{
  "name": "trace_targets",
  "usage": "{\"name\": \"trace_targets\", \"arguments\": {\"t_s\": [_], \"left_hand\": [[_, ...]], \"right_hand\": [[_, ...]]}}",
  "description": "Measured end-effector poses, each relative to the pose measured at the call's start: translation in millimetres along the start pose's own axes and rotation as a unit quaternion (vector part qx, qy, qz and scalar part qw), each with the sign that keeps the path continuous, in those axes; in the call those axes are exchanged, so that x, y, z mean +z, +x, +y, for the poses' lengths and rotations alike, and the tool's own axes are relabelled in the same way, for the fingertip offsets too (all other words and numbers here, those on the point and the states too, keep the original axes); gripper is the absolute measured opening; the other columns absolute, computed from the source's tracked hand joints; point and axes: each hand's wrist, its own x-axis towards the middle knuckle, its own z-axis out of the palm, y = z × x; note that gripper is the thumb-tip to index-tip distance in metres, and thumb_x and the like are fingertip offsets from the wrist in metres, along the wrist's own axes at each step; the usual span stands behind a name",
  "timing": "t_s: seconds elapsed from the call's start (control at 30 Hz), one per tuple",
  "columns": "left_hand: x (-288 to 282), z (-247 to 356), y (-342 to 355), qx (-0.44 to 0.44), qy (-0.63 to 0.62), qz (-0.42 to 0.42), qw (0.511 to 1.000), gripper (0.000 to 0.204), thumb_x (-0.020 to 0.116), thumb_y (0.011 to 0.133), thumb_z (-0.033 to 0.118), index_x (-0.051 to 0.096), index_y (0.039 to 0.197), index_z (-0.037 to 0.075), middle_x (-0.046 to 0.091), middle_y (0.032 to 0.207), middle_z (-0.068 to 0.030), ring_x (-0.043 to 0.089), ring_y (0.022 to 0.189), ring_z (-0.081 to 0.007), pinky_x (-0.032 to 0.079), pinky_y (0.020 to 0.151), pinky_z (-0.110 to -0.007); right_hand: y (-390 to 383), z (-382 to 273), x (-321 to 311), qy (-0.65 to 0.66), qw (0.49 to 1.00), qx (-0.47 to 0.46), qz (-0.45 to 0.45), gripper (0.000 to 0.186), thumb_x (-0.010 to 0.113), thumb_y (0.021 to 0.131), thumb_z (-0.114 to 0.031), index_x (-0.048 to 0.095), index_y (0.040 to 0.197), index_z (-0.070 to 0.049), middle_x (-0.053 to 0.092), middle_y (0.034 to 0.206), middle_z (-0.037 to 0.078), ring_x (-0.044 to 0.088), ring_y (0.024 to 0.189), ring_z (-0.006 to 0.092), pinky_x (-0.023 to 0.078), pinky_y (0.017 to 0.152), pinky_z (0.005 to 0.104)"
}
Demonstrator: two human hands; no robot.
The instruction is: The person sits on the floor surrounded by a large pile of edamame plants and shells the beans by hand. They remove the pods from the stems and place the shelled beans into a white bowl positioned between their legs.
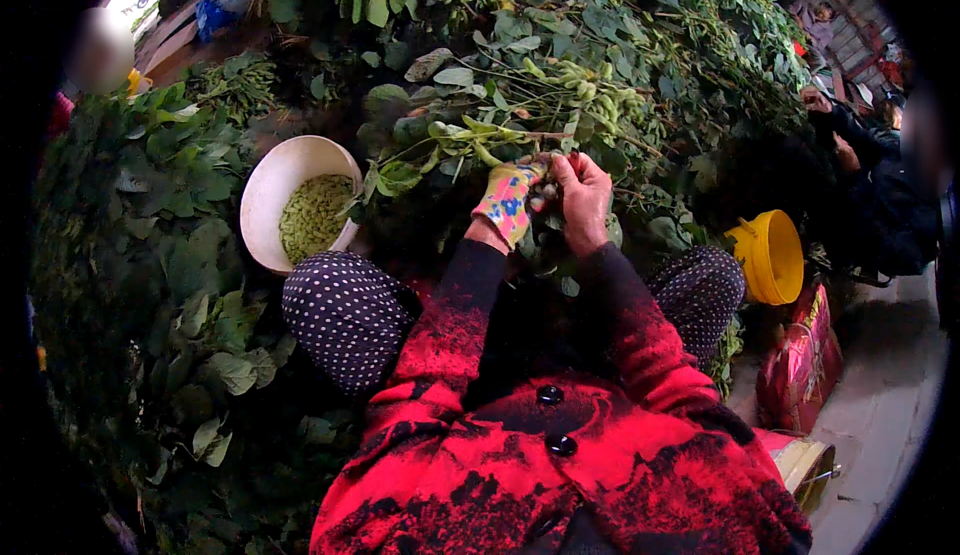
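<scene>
My left hand (507,201), in a pink glove with a blue and yellow floral print, is closed on a leafy soybean stalk (540,136) in front of me. Bare and bent at the fingers, my right hand (584,201) meets the left fingertips in a pinch; whatever lies between its fingers is too small to make out. Plump green soybean pods (600,105) hang in a cluster just beyond my hands. By my left knee a white bucket (262,210) leans toward me, its bottom covered with light green shelled beans (315,217).
Heaped soybean plants (690,65) spread ahead and along my left side. A yellow bucket (752,255) stands beyond my right knee, with a red bag (800,365) near it on the paving. Another person (880,185) sits at the right; others are farther back.
</scene>
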Motion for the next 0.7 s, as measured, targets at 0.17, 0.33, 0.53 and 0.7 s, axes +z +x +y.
{"name": "trace_targets", "arguments": {"t_s": [0.17, 0.33, 0.53, 0.7], "left_hand": [[-2, -5, 7, -0.027, -0.085, -0.04, 0.995, 0.015, 0.047, 0.081, 0.011, 0.055, 0.092, 0.007, 0.055, 0.073, 0.0031, 0.049, 0.057, -0.0051, 0.033, 0.042, -0.015], [3, 4, -4, -0.017, -0.115, 0.001, 0.993, 0.012, 0.048, 0.08, 0.006, 0.055, 0.089, 0.005, 0.057, 0.07, -0.0013, 0.051, 0.053, -0.009, 0.032, 0.038, -0.018], [2, 6, -1, -0.032, -0.12, -0.035, 0.992, 0.02, 0.041, 0.083, 0.018, 0.054, 0.091, 0.005, 0.057, 0.071, -0.0012, 0.051, 0.054, -0.0086, 0.033, 0.041, -0.019], [-6, 3, 0, -0.021, -0.095, -0.052, 0.994, 0.026, 0.034, 0.085, 0.022, 0.055, 0.091, 0.009, 0.057, 0.077, 0.0027, 0.05, 0.059, -0.0059, 0.036, 0.046, -0.017]], "right_hand": [[-1, -16, 3, 0.089, 0.992, 0.082, 0.038, 0.015, 0.054, 0.08, -0.012, 0.053, 0.068, -0.004, 0.052, 0.061, -0.002, 0.045, 0.049, 0.0047, 0.038, 0.042, 0.0214], [6, -14, -2, 0.223, 0.957, 0.182, 0.026, 0.012, 0.055, 0.081, -0.02, 0.05, 0.075, -0.011, 0.05, 0.059, -0.002, 0.044, 0.043, 0.0075, 0.035, 0.037, 0.0187], [22, 4, -21, 0.234, 0.951, 0.2, -0.044, 0.013, 0.056, 0.08, -0.02, 0.05, 0.078, -0.009, 0.05, 0.06, -0.002, 0.049, 0.047, 0.0095, 0.037, 0.039, 0.0222], [7, -15, -4, 0.22, 0.953, 0.207, -0.03, 0.012, 0.056, 0.08, -0.02, 0.05, 0.079, -0.009, 0.054, 0.063, 0.0, 0.049, 0.048, 0.0093, 0.041, 0.041, 0.0223]]}}
